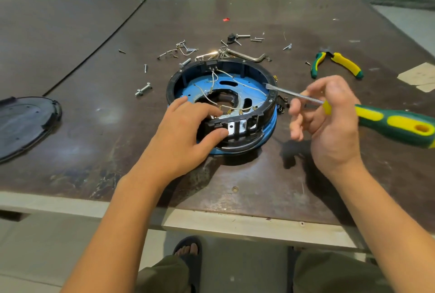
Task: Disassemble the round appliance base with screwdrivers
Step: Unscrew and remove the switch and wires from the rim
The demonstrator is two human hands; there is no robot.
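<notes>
Right hand (329,132), screwdriver (388,125) butt off-frame

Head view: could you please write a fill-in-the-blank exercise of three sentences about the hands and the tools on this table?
1. The right hand holds a screwdriver with a green and ____ handle.
2. The left hand holds the near rim of the round appliance base, whose inner plate is ____.
3. The pliers lie on the table to the ____ of the base.
Missing words: yellow; blue; right.
</notes>
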